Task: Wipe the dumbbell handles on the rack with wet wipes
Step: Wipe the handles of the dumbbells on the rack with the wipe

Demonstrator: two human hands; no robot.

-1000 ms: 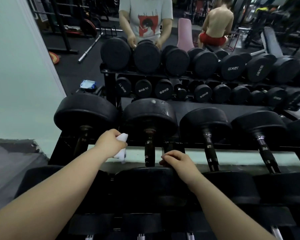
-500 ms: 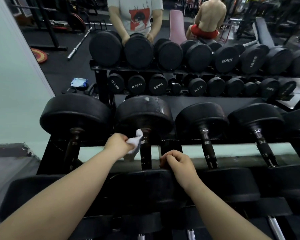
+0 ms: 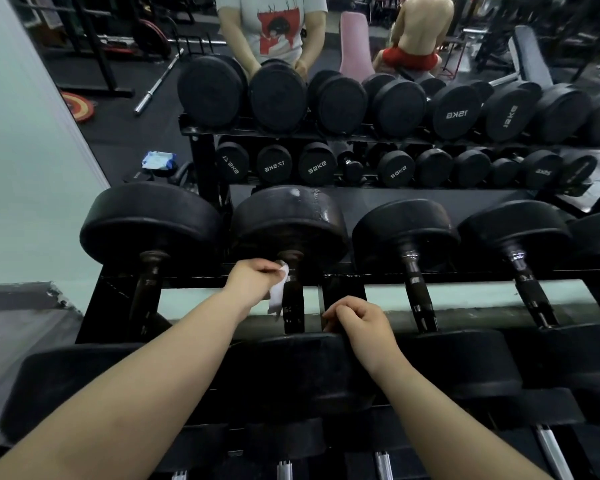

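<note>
Black dumbbells lie in a row on the top tier of the rack [image 3: 465, 277] in front of me. My left hand [image 3: 252, 278] grips a white wet wipe [image 3: 278, 292] and holds it against the dark handle [image 3: 293, 299] of the second dumbbell from the left, near its far head [image 3: 288, 223]. My right hand [image 3: 359, 320] rests with curled fingers on the near head [image 3: 291, 368] of that same dumbbell. It holds nothing that I can see.
A mirror behind the rack reflects the dumbbell tiers, a person in a white shirt [image 3: 274, 26] and a seated shirtless person [image 3: 420, 29]. A blue wipes pack [image 3: 158, 160] shows in the reflection. More handles [image 3: 418, 289] lie to the right, a pale wall [image 3: 21, 168] to the left.
My left hand has carried the wipe from between the first two dumbbells rightward onto the second dumbbell's handle, up near its far head. My right hand has stayed on the near head.
</note>
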